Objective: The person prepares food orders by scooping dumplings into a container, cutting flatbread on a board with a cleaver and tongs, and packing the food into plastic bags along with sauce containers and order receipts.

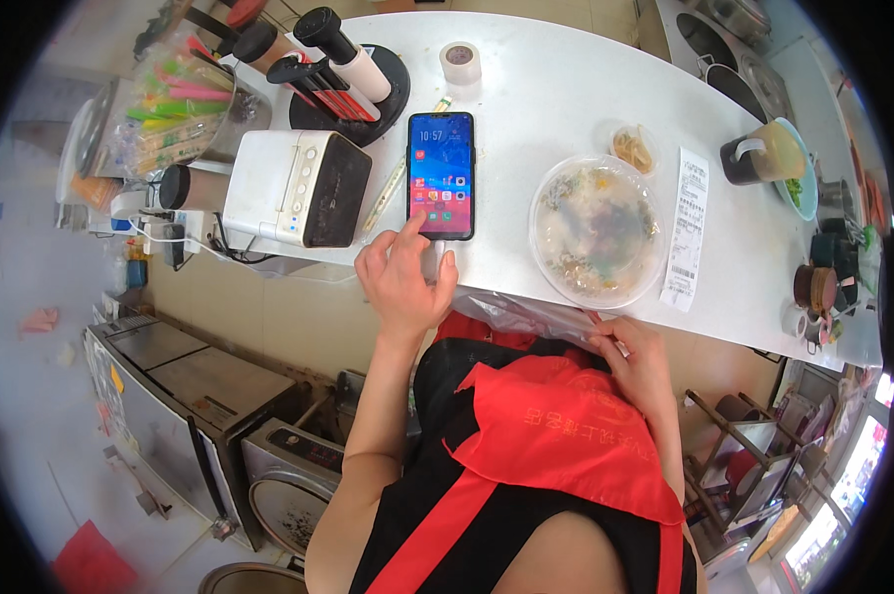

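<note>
A smartphone (441,160) with a dark case lies on the white table, its screen lit with app icons. My left hand (405,282) is at its lower end, index fingertip on the lower left of the screen, the other fingers apart. A white plug or cable end (440,256) shows below the phone. At the table's front edge, my right hand (635,355) pinches a thin clear plastic bag (517,315) that hangs before the apron. Beyond that hand sits a round lidded plastic bowl of food (597,230). Beside it are a small lidded cup (633,150) and a long printed receipt (687,230).
Left of the phone are paper-wrapped chopsticks (384,197) and a white-and-black box-shaped device with buttons (291,189). A black cup holder (350,111) and a roll of clear tape (460,64) stand farther back. A jug (777,157) is at the right.
</note>
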The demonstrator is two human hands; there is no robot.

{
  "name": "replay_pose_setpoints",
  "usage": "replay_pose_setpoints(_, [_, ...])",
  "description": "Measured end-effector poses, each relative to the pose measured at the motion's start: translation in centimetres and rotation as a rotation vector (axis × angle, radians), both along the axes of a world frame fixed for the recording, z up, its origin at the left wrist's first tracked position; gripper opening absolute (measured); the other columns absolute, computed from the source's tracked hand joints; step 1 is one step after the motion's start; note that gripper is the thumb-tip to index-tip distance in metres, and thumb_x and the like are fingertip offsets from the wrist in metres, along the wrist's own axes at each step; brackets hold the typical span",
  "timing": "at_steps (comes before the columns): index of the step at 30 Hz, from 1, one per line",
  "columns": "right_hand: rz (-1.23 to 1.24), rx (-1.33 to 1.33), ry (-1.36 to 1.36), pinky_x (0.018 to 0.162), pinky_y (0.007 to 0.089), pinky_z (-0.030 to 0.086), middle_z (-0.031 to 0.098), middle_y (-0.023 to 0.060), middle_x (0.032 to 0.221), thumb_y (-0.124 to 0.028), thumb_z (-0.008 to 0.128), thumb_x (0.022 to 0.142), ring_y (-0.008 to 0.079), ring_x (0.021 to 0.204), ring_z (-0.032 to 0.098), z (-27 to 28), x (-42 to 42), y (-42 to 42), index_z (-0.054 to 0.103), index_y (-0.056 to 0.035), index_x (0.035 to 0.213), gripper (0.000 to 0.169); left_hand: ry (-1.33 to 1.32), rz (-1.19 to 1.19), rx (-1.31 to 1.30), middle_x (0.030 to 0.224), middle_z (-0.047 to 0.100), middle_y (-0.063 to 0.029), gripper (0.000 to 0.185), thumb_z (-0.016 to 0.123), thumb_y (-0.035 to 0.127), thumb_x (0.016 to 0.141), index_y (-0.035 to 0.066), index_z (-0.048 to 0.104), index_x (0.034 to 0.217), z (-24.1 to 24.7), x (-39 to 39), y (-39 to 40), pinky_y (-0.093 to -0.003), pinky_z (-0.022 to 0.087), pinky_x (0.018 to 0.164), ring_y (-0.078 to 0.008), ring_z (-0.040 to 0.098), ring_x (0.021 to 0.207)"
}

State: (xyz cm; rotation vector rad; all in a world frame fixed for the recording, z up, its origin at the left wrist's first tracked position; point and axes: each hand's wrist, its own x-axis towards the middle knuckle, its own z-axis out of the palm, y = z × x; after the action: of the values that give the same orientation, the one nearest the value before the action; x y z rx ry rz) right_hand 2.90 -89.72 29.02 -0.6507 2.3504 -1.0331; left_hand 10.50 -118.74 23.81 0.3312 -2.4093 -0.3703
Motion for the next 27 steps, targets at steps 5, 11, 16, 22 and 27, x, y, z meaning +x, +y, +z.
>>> replay_pose_setpoints(5, [0.036, 0.016, 0.005, 0.069, 0.0377, 0.048, 0.065, 0.0134, 0.088, -0.007, 0.064, 0.081, 0.0325, 0.078, 0.062, 0.3, 0.1, -0.3, 0.065, -0.0023, 0.090, 0.011, 0.001, -0.013, 0.011, 0.090, 0.061, -0.0014, 0.053, 0.070, 0.020, 0.069, 0.007, 0.058, 0.119, 0.0, -0.7, -0.3, -0.0378, 0.033, 0.085, -0.0232, 0.048, 0.092])
replay_pose_setpoints(11, [0.024, 0.017, 0.004, 0.068, 0.0378, 0.048, 0.064, 0.0130, 0.085, -0.007, 0.064, 0.081, 0.0319, 0.077, 0.061, -0.1, 0.4, -0.5, 0.065, -0.0029, 0.090, 0.010, -0.029, -0.024, 0.002, 0.086, 0.061, -0.0012, 0.053, 0.070, 0.021, 0.069, 0.009, 0.059, 0.119, 0.4, -1.8, -0.3, -0.0381, 0.033, 0.086, -0.0234, 0.048, 0.093])
replay_pose_setpoints(16, [0.008, 0.000, -0.001, 0.066, 0.0375, 0.047, 0.063, 0.0122, 0.082, -0.009, 0.065, 0.081, 0.0311, 0.074, 0.061, -0.3, 0.5, -0.4, 0.065, -0.0036, 0.088, 0.009, -0.079, -0.037, -0.019, 0.117, 0.062, -0.0040, 0.033, 0.070, 0.025, 0.071, 0.006, 0.057, 0.095, 0.4, -2.0, -0.5, -0.0388, 0.035, 0.086, -0.0256, 0.050, 0.096])
replay_pose_setpoints(22, [-0.032, -0.041, -0.085, 0.060, 0.0348, 0.045, 0.062, 0.0106, 0.076, -0.012, 0.067, 0.081, 0.0285, 0.066, 0.058, -0.5, 0.6, 0.0, 0.064, -0.0044, 0.084, 0.009, 0.009, -0.073, 0.014, 0.106, 0.064, -0.0049, 0.036, 0.068, 0.021, 0.071, 0.004, 0.059, 0.101, 0.4, -0.4, -0.1, -0.0384, 0.035, 0.084, -0.0243, 0.051, 0.094])
replay_pose_setpoints(27, [0.023, -0.072, -0.018, 0.058, 0.0350, 0.044, 0.060, 0.0103, 0.073, -0.013, 0.067, 0.082, 0.0280, 0.064, 0.056, -0.7, 0.4, -0.2, 0.064, -0.0043, 0.084, 0.009, -0.031, -0.038, 0.090, 0.086, 0.058, -0.0027, 0.048, 0.065, 0.017, 0.075, 0.006, 0.057, 0.121, 0.7, 0.0, -0.4, -0.0380, 0.034, 0.085, -0.0234, 0.048, 0.090])
